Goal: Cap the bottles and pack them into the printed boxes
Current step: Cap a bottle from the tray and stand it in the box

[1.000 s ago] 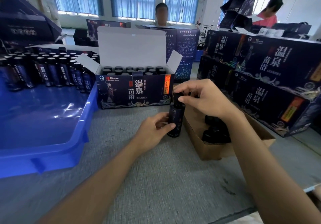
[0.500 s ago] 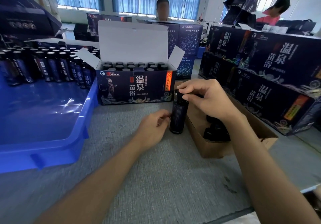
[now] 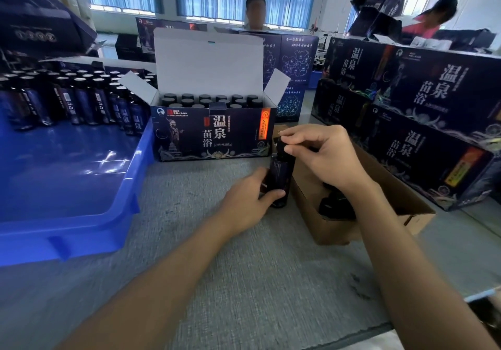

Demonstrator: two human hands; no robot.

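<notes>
Now clasps the upright bottle (image 3: pixel 280 178) low in the left grip (image 3: pixel 244 200), pinches its cap (image 3: pixel 282 148) straight above in the right grip (image 3: pixel 325 157).

blue tray (image 3: pixel 81 237): cut by left edge | caps (image 3: pixel 336 210) in carton (image 3: pixel 333 230): partly behind right hand (image 3: pixel 325 157)

The open box (image 3: pixel 189 138) is showing 温泉苗浴 big on its front, with what looks like BICC up top. The stacked boxes (image 3: pixel 433 138) on the right are carrying the same 温泉苗浴.
</notes>
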